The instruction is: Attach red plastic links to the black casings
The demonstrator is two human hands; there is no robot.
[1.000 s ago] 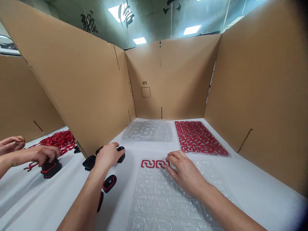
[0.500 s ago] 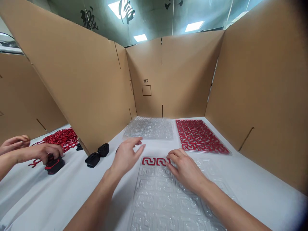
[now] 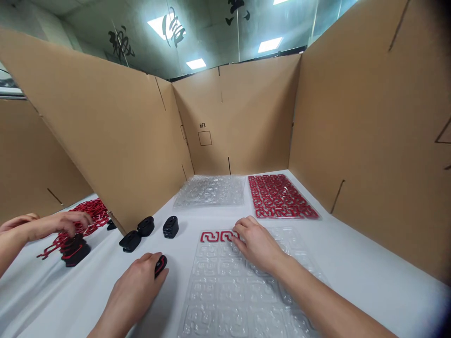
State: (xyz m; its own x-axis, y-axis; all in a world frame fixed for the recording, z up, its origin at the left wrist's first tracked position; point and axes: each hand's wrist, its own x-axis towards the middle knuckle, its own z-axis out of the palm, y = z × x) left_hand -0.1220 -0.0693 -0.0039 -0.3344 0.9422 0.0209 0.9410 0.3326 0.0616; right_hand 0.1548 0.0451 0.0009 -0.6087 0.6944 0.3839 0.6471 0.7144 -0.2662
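Note:
My left hand (image 3: 137, 286) is closed around a black case with a red edge (image 3: 160, 265), low over the white table, left of the clear moulded tray (image 3: 230, 286). In the tray's far row, two red S-shaped pieces (image 3: 209, 236) lie in neighbouring pockets. My right hand (image 3: 255, 241) rests at that row, its fingertips closed at the right end of the second piece; whether they hold or only touch something is hidden. The other visible pockets hold no red pieces.
Behind lie stacked clear trays (image 3: 211, 190) and a tray full of red pieces (image 3: 282, 196). Black cases (image 3: 171, 227) stand on the left. Cardboard walls (image 3: 239, 122) enclose the table. Farther left, another person's hands (image 3: 59, 223) work beside a red pile (image 3: 93, 211).
My left hand has moved down and left from above the tray's far corner, and a black case now shows in it. My right hand stays at the far row. The view has shifted slightly.

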